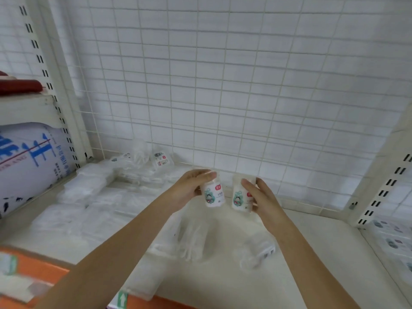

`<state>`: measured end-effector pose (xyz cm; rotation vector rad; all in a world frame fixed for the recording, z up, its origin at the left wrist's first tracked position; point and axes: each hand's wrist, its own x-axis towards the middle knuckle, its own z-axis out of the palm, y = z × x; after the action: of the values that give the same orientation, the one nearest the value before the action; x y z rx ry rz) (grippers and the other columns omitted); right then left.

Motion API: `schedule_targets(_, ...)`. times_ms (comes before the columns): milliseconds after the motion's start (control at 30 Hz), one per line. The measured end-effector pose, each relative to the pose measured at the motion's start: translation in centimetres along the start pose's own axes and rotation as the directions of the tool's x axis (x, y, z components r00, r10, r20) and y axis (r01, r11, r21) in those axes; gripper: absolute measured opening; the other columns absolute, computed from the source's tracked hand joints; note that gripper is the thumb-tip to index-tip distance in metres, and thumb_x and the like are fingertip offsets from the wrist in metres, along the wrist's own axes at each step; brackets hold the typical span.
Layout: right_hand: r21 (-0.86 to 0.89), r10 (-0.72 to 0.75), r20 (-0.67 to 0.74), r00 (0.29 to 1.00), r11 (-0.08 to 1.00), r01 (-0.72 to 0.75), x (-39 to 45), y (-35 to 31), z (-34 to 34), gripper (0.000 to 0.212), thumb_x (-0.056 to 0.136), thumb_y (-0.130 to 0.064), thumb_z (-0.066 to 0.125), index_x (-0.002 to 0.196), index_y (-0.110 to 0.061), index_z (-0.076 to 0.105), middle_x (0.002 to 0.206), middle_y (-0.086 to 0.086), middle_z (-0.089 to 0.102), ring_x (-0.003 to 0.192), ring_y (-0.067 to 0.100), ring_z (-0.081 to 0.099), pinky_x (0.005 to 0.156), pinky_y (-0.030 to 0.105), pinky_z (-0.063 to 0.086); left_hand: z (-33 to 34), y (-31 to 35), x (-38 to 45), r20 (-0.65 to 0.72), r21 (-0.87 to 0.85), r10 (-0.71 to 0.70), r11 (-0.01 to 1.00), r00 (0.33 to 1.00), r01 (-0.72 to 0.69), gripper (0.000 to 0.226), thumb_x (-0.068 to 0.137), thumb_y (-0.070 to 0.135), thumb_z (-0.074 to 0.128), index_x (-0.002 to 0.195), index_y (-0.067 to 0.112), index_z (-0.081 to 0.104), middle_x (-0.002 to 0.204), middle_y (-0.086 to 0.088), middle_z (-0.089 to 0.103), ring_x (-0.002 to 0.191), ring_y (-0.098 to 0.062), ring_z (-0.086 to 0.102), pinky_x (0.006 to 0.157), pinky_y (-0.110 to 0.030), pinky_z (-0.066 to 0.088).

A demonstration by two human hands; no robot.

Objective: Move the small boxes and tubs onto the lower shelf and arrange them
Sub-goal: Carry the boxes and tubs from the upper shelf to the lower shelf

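**Me:** Plastic, thin-walled, both of them. Left hand [189,188] is wrapped round one tub [213,195], right hand [259,197] round the other tub [242,198]. Fingers curled on the sides, thumbs opposite. Both tubs are upright, side by side but not touching, held just above the shelf [301,253] and in front of the wire grid [223,85].

**You:** Weight?

**Me:** Light, I'd judge; each sits easily in one hand. Walls probably flex if squeezed, and the printed labels look smooth, so likely a bit slick.

**You:** Where to hold?

**Me:** Mid-body, round the label, as now. Not by the lid; can't tell how firmly it seats. Moderate squeeze only.

**You:** Where do they go?

**Me:** Bare shelf below the tubs and to their right. Left of the tubs are flat clear packs [89,197] and, further back against the grid, a small box [162,160]. Loose clear wrapping [191,237] lies nearer me than the tubs; I'd set down clear of it so the bases sit flat.
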<state>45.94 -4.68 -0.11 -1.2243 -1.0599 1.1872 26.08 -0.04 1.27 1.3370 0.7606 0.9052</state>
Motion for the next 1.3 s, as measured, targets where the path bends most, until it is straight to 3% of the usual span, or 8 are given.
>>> schedule_targets(267, -0.073, -0.072, -0.080, 0.994, 0.995, 0.067, -5.1, -1.2, -0.5, 0.037, 0.082, -0.024, 0.066, 0.115, -0.014, 0.054, 0.112, 0.005, 0.063, 0.104, 0.019, 0.061, 0.091, 0.039, 0.049, 1.5, 0.0, -2.3, -0.069, -0.083, -0.004, 0.997, 0.998, -0.002, 0.058, 0.066, 0.027, 0.074, 0.116, 0.005, 0.053, 0.093, -0.003, 0.065, 0.088, -0.018, 0.063, 0.083, -0.031, 0.046)
schedule_targets(433, -0.051, -0.115, -0.228, 0.967, 0.993, 0.107, -11.4, -1.6, -1.3, 0.038, 0.081, -0.025, 0.066, 0.115, -0.013, 0.055, 0.110, 0.005, 0.065, 0.103, 0.019, 0.062, 0.090, 0.039, 0.049, 4.1, 0.7, -5.9, 0.051, -0.036, 0.051, 0.998, 0.997, -0.049, 0.013, 0.081, 0.018, 0.064, 0.090, 0.010, 0.058, 0.074, 0.004, 0.066, 0.072, -0.013, 0.065, 0.066, -0.020, 0.051)
schedule_targets(700, -0.030, -0.117, -0.550, 0.827, 0.992, 0.120, -26.5, 1.5, -3.0, 0.016, 0.084, -0.020, 0.061, 0.099, -0.018, 0.057, 0.088, -0.001, 0.067, 0.082, 0.014, 0.065, 0.070, 0.030, 0.050, 10.3, -1.7, -13.1, 0.245, -0.105, -0.009, 0.994, 0.970, 0.036, 0.010, 0.084, 0.013, 0.062, 0.093, 0.011, 0.058, 0.077, -0.001, 0.067, 0.060, -0.006, 0.065, 0.051, -0.015, 0.048)
schedule_targets(833, -0.007, -0.052, -0.681, 0.731, 0.998, 0.064, -35.4, 3.4, -4.5, 0.037, 0.073, -0.029, 0.072, 0.105, -0.020, 0.056, 0.100, 0.006, 0.065, 0.092, 0.022, 0.063, 0.073, 0.031, 0.048, 15.5, -4.3, -16.3, 0.372, -0.062, -0.099, 0.989, 0.923, 0.131, 0.016, 0.081, 0.023, 0.068, 0.089, 0.012, 0.059, 0.077, -0.005, 0.067, 0.068, -0.016, 0.065, 0.058, -0.021, 0.050)
schedule_targets(900, 0.002, -0.023, -0.747, 0.664, 0.999, 0.037, -39.5, 4.3, -5.3, 0.029, 0.081, -0.028, 0.067, 0.106, -0.020, 0.056, 0.098, 0.007, 0.065, 0.087, 0.021, 0.064, 0.068, 0.029, 0.048, 18.5, -5.6, -17.8, 0.464, -0.004, -0.119, 0.991, 0.878, 0.137, 0.026, 0.075, 0.031, 0.073, 0.083, 0.011, 0.059, 0.072, -0.006, 0.066, 0.069, -0.021, 0.063, 0.060, -0.024, 0.048)
schedule_targets(1033, 0.039, 0.029, -0.842, 0.539, 0.999, 0.008, -47.0, 5.9, -7.0, 0.056, 0.066, -0.038, 0.077, 0.112, -0.017, 0.056, 0.103, 0.008, 0.067, 0.089, 0.020, 0.066, 0.071, 0.032, 0.051, 25.1, -8.1, -21.2, 0.583, 0.044, -0.211, 0.972, 0.784, 0.229, 0.011, 0.086, 0.021, 0.061, 0.079, 0.013, 0.058, 0.058, 0.004, 0.066, 0.051, -0.005, 0.063, 0.044, -0.014, 0.044)
schedule_targets(1167, 0.097, 0.073, -0.898, 0.433, 0.995, 0.033, -53.4, 7.1, -9.6, 0.022, 0.087, -0.019, 0.059, 0.109, -0.014, 0.055, 0.097, 0.010, 0.066, 0.070, 0.009, 0.069, 0.052, 0.020, 0.050, 31.7, -10.0, -23.9, 0.677, 0.104, -0.271, 0.955, 0.684, 0.276, 0.043, 0.072, 0.042, 0.068, 0.103, 0.014, 0.054, 0.093, -0.013, 0.066, 0.080, -0.022, 0.066, 0.062, -0.029, 0.051)
schedule_targets(1300, 0.096, 0.078, -0.933, 0.351, 0.995, 0.034, -58.6, 7.8, -13.6, 0.034, 0.080, -0.028, 0.069, 0.110, -0.017, 0.056, 0.096, 0.007, 0.068, 0.073, 0.013, 0.069, 0.056, 0.024, 0.050, 38.5, -10.6, -26.2, 0.759, 0.154, -0.302, 0.944, 0.576, 0.292, 0.060, 0.062, 0.048, 0.068, 0.109, 0.015, 0.049, 0.087, -0.011, 0.060, 0.078, -0.025, 0.059, 0.065, -0.034, 0.046)
